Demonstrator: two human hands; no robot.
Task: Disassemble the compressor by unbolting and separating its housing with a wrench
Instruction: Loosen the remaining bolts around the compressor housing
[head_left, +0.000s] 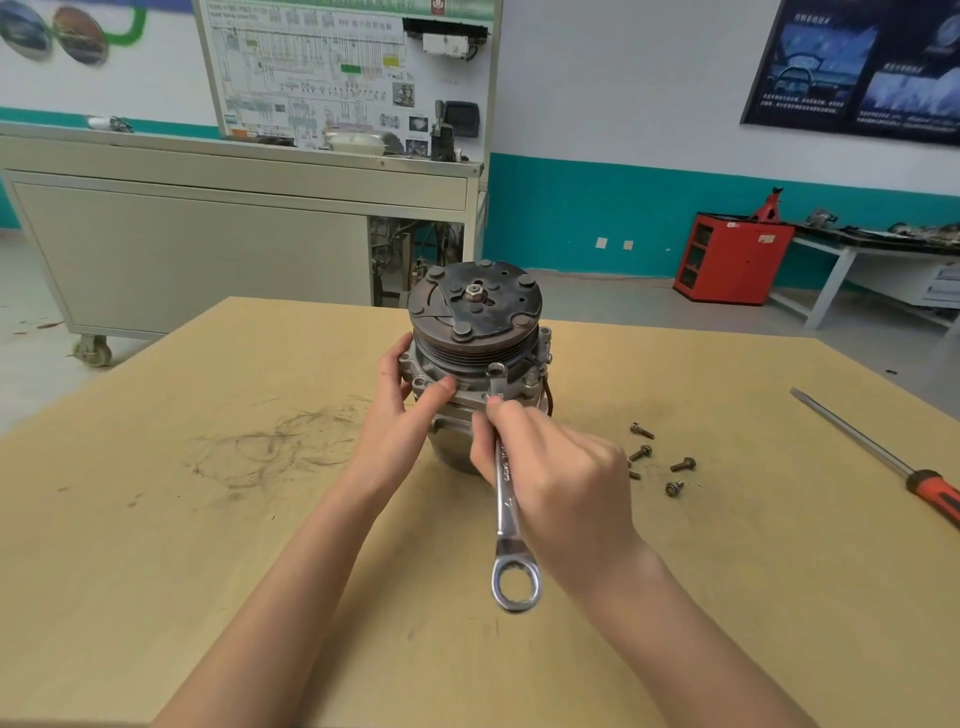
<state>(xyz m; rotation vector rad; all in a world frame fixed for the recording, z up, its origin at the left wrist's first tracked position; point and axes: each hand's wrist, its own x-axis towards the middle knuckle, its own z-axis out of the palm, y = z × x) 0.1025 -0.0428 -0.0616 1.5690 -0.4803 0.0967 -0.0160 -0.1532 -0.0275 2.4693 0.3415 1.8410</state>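
Head view: left hand grips grimy upright compressor, right hand grips wrench.

A tan wooden table carries everything. The compressor stands upright on it near the middle of the far edge, pulley end up. To its right 4 loose bolts lie close together. Farther right, near the edge, a screwdriver lies slantwise, its orange-and-black handle nearest. Dark circular scuff marks stain the board left of the compressor.
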